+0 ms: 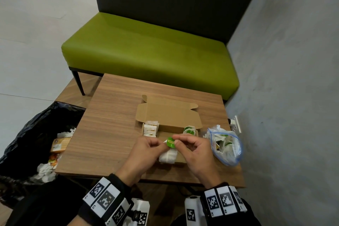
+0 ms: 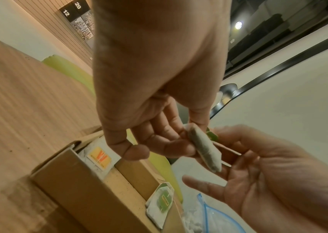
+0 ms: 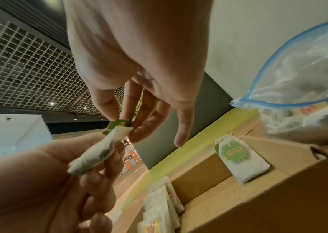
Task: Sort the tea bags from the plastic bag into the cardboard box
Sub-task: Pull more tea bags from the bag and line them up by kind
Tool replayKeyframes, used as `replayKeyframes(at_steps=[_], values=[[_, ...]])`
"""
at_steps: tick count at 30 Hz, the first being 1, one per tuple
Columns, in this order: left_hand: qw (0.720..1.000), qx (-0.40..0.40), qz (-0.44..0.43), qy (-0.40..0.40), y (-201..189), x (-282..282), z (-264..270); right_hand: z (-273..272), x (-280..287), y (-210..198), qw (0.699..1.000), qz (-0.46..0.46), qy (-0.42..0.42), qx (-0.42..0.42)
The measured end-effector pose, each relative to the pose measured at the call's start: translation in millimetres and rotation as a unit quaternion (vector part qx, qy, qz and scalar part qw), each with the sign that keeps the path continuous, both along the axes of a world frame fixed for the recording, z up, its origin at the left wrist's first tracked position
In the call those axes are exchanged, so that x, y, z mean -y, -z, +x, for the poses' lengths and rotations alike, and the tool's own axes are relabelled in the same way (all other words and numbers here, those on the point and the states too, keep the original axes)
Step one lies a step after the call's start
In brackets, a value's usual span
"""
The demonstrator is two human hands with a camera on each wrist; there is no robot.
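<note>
The open cardboard box lies on the wooden table. Orange-tagged tea bags fill its left end and green-tagged tea bags its right end. Above the box's front, my left hand pinches a white tea bag, seen edge-on in the left wrist view. My right hand pinches that bag's green tag, also seen in the right wrist view. The blue-rimmed plastic bag, with several tea bags inside, lies just right of the box.
A bin with a black liner holding paper and packaging stands at the table's left edge. A green bench sits behind the table. A grey wall with a socket runs close along the right.
</note>
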State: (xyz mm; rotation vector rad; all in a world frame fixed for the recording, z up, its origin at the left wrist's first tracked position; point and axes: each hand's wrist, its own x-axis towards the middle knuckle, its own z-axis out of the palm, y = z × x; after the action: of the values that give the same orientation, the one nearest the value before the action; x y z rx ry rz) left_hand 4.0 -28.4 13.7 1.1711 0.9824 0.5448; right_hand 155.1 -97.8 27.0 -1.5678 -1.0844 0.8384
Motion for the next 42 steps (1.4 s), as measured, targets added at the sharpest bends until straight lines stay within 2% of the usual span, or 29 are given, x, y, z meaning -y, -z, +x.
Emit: replayKeyframes(at_steps=[6,14,21,26,31,34,38,42], values=[[1.000,-0.009,0.003,0.015,3,1,-1,2,0,6,1.000,-0.023,0.019,0.009],[0.998,0.043,0.007,0.050,1,0,-1,7,-5,5,0.996,-0.086,0.009,0.013],[0.971,-0.051,0.201,0.123,13,-4,3,17,-7,-14,0.994,-0.095,-0.035,0.037],[0.966,-0.049,0.222,0.126,12,0,12,35,-10,-25,0.988,-0.103,-0.077,0.086],[0.953,-0.105,0.259,0.120,18,1,18,43,-14,-34,0.946,-0.154,-0.134,0.253],[0.953,-0.156,0.229,0.120,23,1,18,52,-18,-35,0.923,-0.158,-0.114,0.332],[0.931,-0.221,0.226,0.181,24,2,14,61,-28,-30,0.849,-0.169,-0.049,0.498],[0.915,-0.245,0.230,0.223,24,5,12,67,-37,-21,0.839,-0.218,-0.068,0.494]])
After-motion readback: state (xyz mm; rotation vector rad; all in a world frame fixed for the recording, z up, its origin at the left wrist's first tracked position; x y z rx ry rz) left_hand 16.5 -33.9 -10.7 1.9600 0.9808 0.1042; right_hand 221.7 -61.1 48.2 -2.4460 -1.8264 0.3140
